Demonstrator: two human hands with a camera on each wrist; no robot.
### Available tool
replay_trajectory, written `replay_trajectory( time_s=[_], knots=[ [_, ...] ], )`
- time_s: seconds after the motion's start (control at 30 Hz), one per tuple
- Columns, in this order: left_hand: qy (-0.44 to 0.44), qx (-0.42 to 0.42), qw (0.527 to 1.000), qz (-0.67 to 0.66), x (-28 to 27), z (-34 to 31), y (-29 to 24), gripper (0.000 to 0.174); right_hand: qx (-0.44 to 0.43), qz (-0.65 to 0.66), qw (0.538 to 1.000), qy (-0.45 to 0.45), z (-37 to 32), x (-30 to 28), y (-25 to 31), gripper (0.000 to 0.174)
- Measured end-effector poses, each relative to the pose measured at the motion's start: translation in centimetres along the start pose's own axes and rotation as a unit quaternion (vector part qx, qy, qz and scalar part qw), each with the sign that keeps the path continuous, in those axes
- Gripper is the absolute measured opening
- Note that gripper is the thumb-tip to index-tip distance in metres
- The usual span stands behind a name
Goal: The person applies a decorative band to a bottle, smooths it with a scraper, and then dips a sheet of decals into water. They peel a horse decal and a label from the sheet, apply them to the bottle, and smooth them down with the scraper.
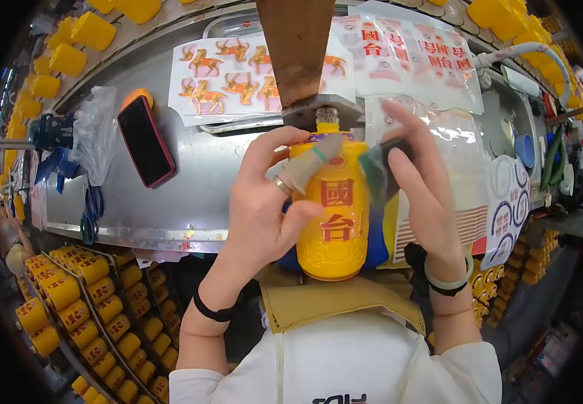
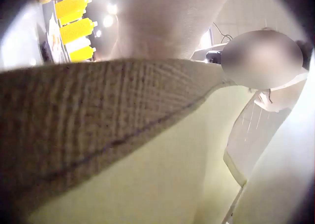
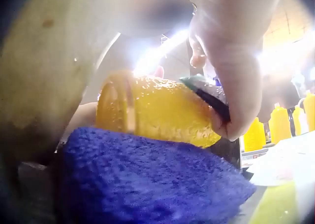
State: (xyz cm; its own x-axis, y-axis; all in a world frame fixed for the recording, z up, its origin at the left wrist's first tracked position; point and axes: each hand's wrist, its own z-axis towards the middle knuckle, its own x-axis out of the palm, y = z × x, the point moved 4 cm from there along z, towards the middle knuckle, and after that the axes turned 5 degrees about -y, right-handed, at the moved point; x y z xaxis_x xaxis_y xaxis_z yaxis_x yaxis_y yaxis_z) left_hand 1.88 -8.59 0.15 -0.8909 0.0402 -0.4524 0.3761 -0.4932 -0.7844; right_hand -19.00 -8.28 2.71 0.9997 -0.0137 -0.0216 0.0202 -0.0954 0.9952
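A yellow bottle (image 1: 335, 246) with red characters lies on its back on a blue cloth (image 3: 152, 179), its clear glass neck pointing away from the body. My left hand (image 1: 258, 202) grips the bottle's upper left side, thumb on its edge; a grey cover on one finger crosses the shoulder. My right hand (image 1: 429, 195), blurred, pinches a small dark flat tool (image 1: 389, 165) with a green edge, just right of the shoulder. In the right wrist view the tool (image 3: 214, 102) is by the bottle's (image 3: 162, 110) far end. The left wrist view shows mostly brown woven fabric (image 2: 88, 105).
A phone (image 1: 146, 141) and plastic bag (image 1: 95, 138) lie left on the metal table. Behind are a sheet of horse decals (image 1: 204, 84) and clear sheets with red characters (image 1: 406, 54). A brown upright (image 1: 295, 47) stands beyond the neck. Yellow bottles (image 1: 93, 296) fill racks at lower left.
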Motion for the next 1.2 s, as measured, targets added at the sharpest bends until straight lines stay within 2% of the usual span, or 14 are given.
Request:
replay_trajectory(
  time_s=[0.1, 0.17, 0.3, 0.37, 0.43, 0.53, 0.63, 0.7, 0.77, 0.87, 0.97, 1.03, 1.1, 1.2],
  knots=[
    [-0.025, -0.047, 0.998, -0.040, -0.1, -0.7, 0.0, 0.079, -0.282, -0.192, 0.938, -0.054, 0.2, 0.3, 2.6, 0.037],
    [-0.110, -0.105, 0.978, -0.142, 0.1, -1.7, 1.0, 0.085, -0.532, -0.403, 0.742, 0.067, -1.2, 1.1, 4.5, 0.028],
    [-0.101, -0.220, 0.954, -0.175, -0.1, -3.1, 0.8, 0.102, -0.543, -0.330, 0.748, 0.193, -5.7, 4.0, 3.9, 0.024],
    [-0.078, -0.226, 0.956, -0.169, 0.0, -3.5, 0.5, 0.103, -0.452, -0.352, 0.790, 0.218, -5.3, 4.2, 3.7, 0.026],
    [-0.082, -0.260, 0.945, -0.182, 0.3, -3.9, -0.2, 0.103, -0.461, -0.370, 0.802, 0.086, -1.8, 3.2, 4.0, 0.022],
    [-0.091, -0.229, 0.957, -0.153, 0.5, -4.4, -1.0, 0.103, -0.501, -0.341, 0.796, 0.015, 0.0, 0.3, 3.2, 0.024],
    [-0.132, -0.111, 0.975, -0.143, 0.0, -5.5, -1.0, 0.106, -0.571, -0.293, 0.762, 0.082, -5.8, 0.6, 0.2, 0.023],
    [-0.111, -0.082, 0.990, -0.027, 0.0, -5.3, -2.1, 0.108, -0.554, -0.244, 0.782, 0.148, -8.6, 0.5, 1.2, 0.019],
    [-0.092, -0.080, 0.992, -0.019, 0.1, -6.0, -1.5, 0.110, -0.404, -0.328, 0.842, 0.138, -7.4, -1.2, 1.2, 0.016],
    [-0.048, -0.021, 0.998, -0.029, 1.0, -6.4, -1.4, 0.119, -0.142, -0.006, 0.986, -0.090, -4.8, -3.6, -0.5, 0.025],
    [-0.081, -0.061, 0.991, -0.083, 1.7, -6.5, -2.4, 0.124, 0.030, 0.144, 0.987, -0.060, -4.2, -2.9, -1.7, 0.033],
    [-0.080, -0.065, 0.992, -0.068, 1.3, -6.8, -2.7, 0.124, 0.010, 0.086, 0.996, -0.025, -4.2, -1.4, -3.9, 0.048],
    [0.005, 0.081, 0.984, 0.159, 1.2, -7.0, -3.9, 0.120, 0.006, 0.016, 1.000, -0.005, -3.9, 0.0, -4.7, 0.058],
    [0.004, 0.083, 0.981, 0.176, 1.7, -7.3, -4.6, 0.112, 0.050, 0.023, 0.998, 0.012, -3.0, 0.2, -6.7, 0.062]
  ],
)
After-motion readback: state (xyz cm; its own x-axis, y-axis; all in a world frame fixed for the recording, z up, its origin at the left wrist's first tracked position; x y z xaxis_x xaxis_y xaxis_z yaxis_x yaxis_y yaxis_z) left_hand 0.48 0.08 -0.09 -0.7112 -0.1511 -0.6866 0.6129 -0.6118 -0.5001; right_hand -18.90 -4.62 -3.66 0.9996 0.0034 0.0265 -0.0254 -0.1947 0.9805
